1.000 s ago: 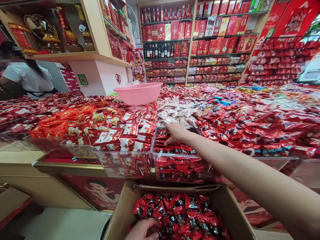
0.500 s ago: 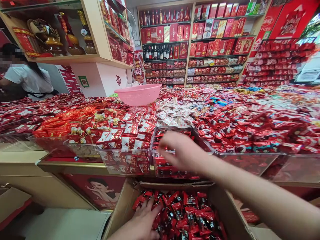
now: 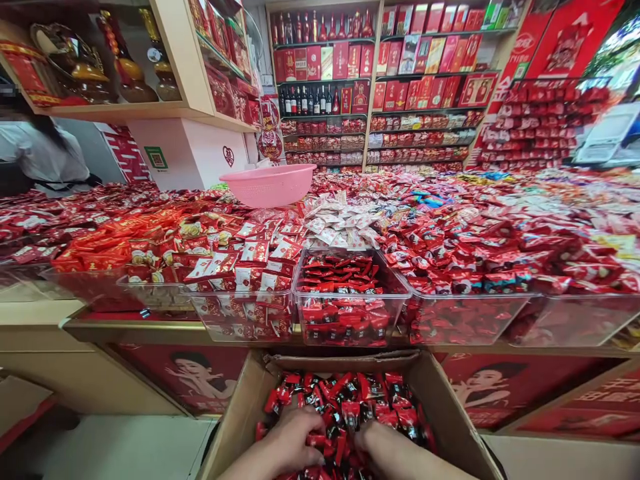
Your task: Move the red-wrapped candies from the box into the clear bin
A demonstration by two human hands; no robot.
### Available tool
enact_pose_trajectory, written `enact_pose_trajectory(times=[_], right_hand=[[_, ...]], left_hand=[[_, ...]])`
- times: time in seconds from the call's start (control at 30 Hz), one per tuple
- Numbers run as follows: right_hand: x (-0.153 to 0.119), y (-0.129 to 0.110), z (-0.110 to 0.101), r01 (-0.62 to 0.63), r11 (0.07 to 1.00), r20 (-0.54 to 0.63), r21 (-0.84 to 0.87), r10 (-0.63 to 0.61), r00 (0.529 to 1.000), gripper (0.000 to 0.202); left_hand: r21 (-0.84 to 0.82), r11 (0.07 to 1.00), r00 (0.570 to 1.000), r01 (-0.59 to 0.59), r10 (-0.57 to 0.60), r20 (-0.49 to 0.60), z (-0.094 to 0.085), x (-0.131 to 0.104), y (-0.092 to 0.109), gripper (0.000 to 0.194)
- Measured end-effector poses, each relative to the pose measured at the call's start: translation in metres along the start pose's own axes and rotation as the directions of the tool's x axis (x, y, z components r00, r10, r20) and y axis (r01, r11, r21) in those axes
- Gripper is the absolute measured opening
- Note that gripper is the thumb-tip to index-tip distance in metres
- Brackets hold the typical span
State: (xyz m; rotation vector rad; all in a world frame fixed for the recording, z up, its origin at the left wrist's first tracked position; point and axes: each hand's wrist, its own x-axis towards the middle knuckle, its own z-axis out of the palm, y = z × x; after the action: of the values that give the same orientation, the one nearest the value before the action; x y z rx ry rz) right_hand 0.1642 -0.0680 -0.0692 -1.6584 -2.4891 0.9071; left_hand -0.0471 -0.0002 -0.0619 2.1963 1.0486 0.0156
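Note:
A cardboard box (image 3: 463, 413) full of red and black wrapped candies (image 3: 351, 408) stands in front of the counter. Inside it, on the left, my left hand (image 3: 299, 433) is curved over the candies, its fingers partly sunk among them. My right hand (image 3: 376, 441) reaches into the same candies a little to the right, its fingers hidden by the wrist and wrappers. Just beyond the box, a clear plastic bin (image 3: 403, 293) on the counter holds similar red and black packets, lower than the heaps around it.
Neighbouring bins hold red-and-white packets (image 3: 255, 267) and other red candies (image 3: 465, 250). A pink basket (image 3: 270, 187) rests on the heap. Shelves with bottles and boxes (image 3: 320, 63) line the back. A person in a white shirt (image 3: 45, 150) is at the far left.
My right hand has moved down from over the clear bin into the cardboard box. My left hand remains among the candies, more curled than before. The view has shifted slightly.

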Motion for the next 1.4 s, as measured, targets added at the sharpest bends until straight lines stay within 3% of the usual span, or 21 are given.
enact_pose_trajectory(times=[0.1, 0.2, 0.3, 0.37, 0.43, 0.5, 0.57, 0.63, 0.73, 0.83, 0.97, 1.1, 1.17, 1.27, 1.33, 1.4], right_hand=[[0.002, 0.001, -0.002, 0.046, 0.988, -0.093, 0.147, -0.033, 0.995, 0.022], [0.006, 0.0, -0.021, 0.036, 0.94, -0.248, 0.339, 0.053, 0.967, 0.018], [0.008, -0.006, -0.053, 0.062, 0.809, -0.388, 0.585, 0.211, 0.897, 0.009], [0.009, -0.014, -0.073, 0.127, 0.683, -0.437, 0.719, 0.303, 0.847, 0.009], [0.009, -0.021, -0.086, 0.163, 0.534, -0.412, 0.83, 0.389, 0.824, 0.015], [0.01, -0.027, -0.091, 0.163, 0.378, -0.337, 0.911, 0.459, 0.822, 0.021], [0.01, -0.032, -0.09, 0.165, 0.263, -0.279, 0.95, 0.49, 0.826, 0.025], [0.009, -0.034, -0.087, 0.185, 0.216, -0.269, 0.959, 0.478, 0.836, 0.027], [0.005, -0.034, -0.081, 0.175, 0.274, -0.278, 0.946, 0.401, 0.873, 0.027], [0.004, -0.031, -0.077, 0.165, 0.341, -0.3, 0.926, 0.397, 0.867, 0.029], [0.004, -0.031, -0.073, 0.194, 0.323, -0.326, 0.926, 0.426, 0.844, 0.028], [-0.001, -0.035, -0.072, 0.23, 0.321, -0.33, 0.919, 0.304, 0.894, 0.026], [-0.004, -0.037, -0.076, 0.265, 0.409, -0.384, 0.873, 0.243, 0.891, 0.023], [-0.01, -0.039, -0.086, 0.344, 0.609, -0.538, 0.715, 0.166, 0.826, 0.01], [-0.011, -0.04, -0.091, 0.395, 0.674, -0.591, 0.624, 0.077, 0.803, 0.006], [-0.012, -0.041, -0.092, 0.429, 0.701, -0.602, 0.569, 0.0, 0.799, 0.005]], left_hand=[[-0.111, 0.994, 0.998, 0.022, -0.028, -0.053, -0.006, -0.002, 0.006, 0.02], [-0.184, 0.983, 0.992, 0.02, -0.043, -0.121, -0.017, -0.003, 0.016, 0.015], [-0.464, 0.882, 0.988, -0.084, 0.013, -0.153, -0.035, -0.003, 0.035, 0.038], [-0.63, 0.776, 0.999, -0.045, 0.044, -0.018, -0.046, -0.002, 0.052, 0.057], [-0.718, 0.696, 0.993, -0.019, 0.096, 0.068, -0.053, 0.0, 0.066, 0.055], [-0.812, 0.583, 0.995, -0.027, 0.096, 0.035, -0.053, 0.003, 0.076, 0.048], [-0.863, 0.505, 1.0, -0.026, 0.019, -0.019, -0.049, 0.007, 0.079, 0.04], [-0.88, 0.476, 0.995, -0.004, -0.087, -0.051, -0.043, 0.009, 0.078, 0.036], [-0.895, 0.444, 0.977, 0.039, -0.206, -0.06, -0.037, 0.009, 0.072, 0.028], [-0.912, 0.404, 0.968, 0.073, -0.247, -0.032, -0.035, 0.007, 0.069, 0.026], [-0.923, 0.375, 0.967, 0.082, -0.253, -0.017, -0.034, 0.005, 0.069, 0.025], [-0.938, 0.346, 0.963, 0.024, -0.261, -0.072, -0.035, 0.004, 0.067, 0.022], [-0.958, 0.277, 0.965, 0.072, -0.263, -0.003, -0.037, 0.002, 0.064, 0.023], [-0.957, 0.127, 0.948, 0.26, -0.223, 0.228, -0.042, -0.003, 0.057, 0.033], [-0.931, 0.075, 0.925, 0.358, -0.162, 0.343, -0.043, -0.007, 0.054, 0.04], [-0.924, 0.064, 0.923, 0.377, -0.109, 0.369, -0.042, -0.009, 0.054, 0.037]])
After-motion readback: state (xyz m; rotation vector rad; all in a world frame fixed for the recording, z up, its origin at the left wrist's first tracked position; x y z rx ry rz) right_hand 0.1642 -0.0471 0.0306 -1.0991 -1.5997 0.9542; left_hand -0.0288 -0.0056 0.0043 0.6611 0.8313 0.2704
